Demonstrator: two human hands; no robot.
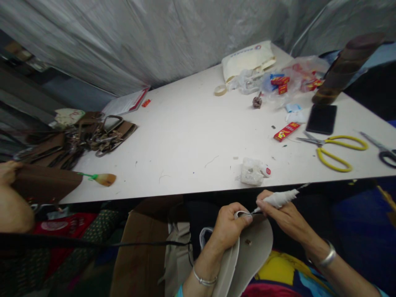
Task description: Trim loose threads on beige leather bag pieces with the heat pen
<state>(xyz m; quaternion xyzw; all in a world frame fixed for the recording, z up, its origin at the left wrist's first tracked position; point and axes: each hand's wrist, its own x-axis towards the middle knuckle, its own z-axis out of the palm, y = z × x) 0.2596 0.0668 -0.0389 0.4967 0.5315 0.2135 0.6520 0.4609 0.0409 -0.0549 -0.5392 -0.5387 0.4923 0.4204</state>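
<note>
My left hand (230, 225) pinches the upper edge of a beige bag (255, 243), where a narrow strap loops. The bag rests over my lap, and a small metal fitting shows on its flap. My right hand (286, 216) is closed around a tool with a white-wrapped handle (281, 199). Its thin tip points left and meets or nearly meets the strap by my left fingertips; contact is too small to tell. On the table edge just above my hands lies a crumpled clear plastic packet (252, 171).
Yellow-handled scissors (335, 150), black scissors (386, 154), a phone (321, 119) and a dark bottle (346, 70) occupy the table's right. Brown bags (105, 134) pile up at left. A co-worker's hand (9, 173) holds a brown bag piece near a glue bottle (105, 179). A cardboard box (139, 247) stands below.
</note>
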